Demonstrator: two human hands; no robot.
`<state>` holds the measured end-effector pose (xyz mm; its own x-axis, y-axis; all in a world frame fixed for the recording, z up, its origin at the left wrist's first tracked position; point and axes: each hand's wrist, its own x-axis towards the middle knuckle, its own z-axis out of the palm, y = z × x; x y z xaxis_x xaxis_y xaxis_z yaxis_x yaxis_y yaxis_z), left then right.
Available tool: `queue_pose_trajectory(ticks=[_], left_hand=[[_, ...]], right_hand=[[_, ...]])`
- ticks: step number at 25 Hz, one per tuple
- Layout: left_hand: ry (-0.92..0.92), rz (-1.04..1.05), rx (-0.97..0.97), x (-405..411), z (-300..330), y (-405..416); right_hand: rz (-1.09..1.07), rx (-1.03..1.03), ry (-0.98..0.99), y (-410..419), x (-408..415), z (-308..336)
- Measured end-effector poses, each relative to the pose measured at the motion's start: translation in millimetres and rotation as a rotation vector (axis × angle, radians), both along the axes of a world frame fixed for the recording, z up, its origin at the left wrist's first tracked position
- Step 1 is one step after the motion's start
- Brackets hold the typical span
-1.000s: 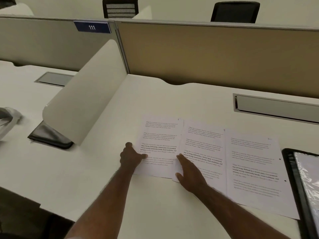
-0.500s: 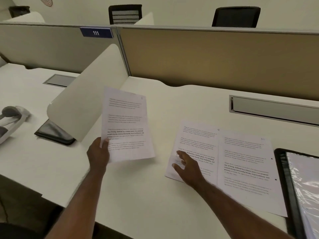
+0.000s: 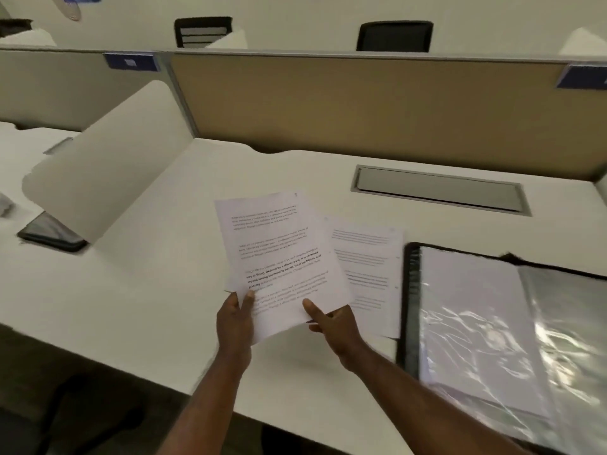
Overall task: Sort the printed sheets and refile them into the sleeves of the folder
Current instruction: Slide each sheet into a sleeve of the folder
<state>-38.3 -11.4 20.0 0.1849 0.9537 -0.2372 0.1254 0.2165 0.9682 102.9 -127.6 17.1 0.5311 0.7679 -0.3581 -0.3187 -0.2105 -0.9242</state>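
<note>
Far left, a white curved divider (image 3: 98, 172) leans over the counter (image 3: 147, 290), and a dark flat device (image 3: 49, 233) sits tucked under its lower edge, close to the counter's near-left side. Between that device and the papers there's a wide bare stretch of white counter, open down to the front edge.

Now the middle: the left hand (image 3: 235, 323) grips the bottom-left corner of the held sheets (image 3: 279, 257), thumb on top, fingers curled underneath. The sheets are lifted and tilted, and a second page edge peeks out at the left, so it's more than one page. The right hand (image 3: 331, 323) pinches the bottom-right edge of the same sheets, thumb pressed on the printed face, the other fingers folded below the paper.

Just right of them, another printed sheet (image 3: 371, 267) lies flat on the counter, partly covered by the held pages, its right edge touching or just beside the folder (image 3: 410, 290). The folder lies open with a black rim and shiny clear sleeves (image 3: 492, 339), running off the right side. Behind, a grey cable hatch (image 3: 440, 192) sits in the counter below the tan partition (image 3: 361, 103).
</note>
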Motion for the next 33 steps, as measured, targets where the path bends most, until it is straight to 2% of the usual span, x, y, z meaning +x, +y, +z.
queue_pose_trajectory(ticks=[5,8,11,17,27,33], left_hand=[[-0.049,-0.118,-0.006,80.8,-5.5,-129.8],[-0.068,-0.246,0.009,113.1,-1.7,-186.0],[-0.076,-0.379,0.007,137.4,0.9,-227.9],[-0.017,-0.575,-0.031,163.2,-6.3,-274.7],[0.053,-0.988,0.272,212.8,-9.2,-338.0],[0.22,-1.185,0.653,244.2,-30.4,-380.6]], right_hand=[[-0.336,0.091,0.053,-111.5,43.4,-9.5],[-0.538,0.02,0.033,-168.3,70.7,-9.2],[-0.671,-0.023,0.036,-216.2,87.7,-8.6],[-0.875,0.051,0.016,-300.7,93.6,-6.3],[-1.189,0.039,-0.013,-426.8,60.1,-19.5],[-1.315,0.021,0.001,-483.9,48.6,-18.4]])
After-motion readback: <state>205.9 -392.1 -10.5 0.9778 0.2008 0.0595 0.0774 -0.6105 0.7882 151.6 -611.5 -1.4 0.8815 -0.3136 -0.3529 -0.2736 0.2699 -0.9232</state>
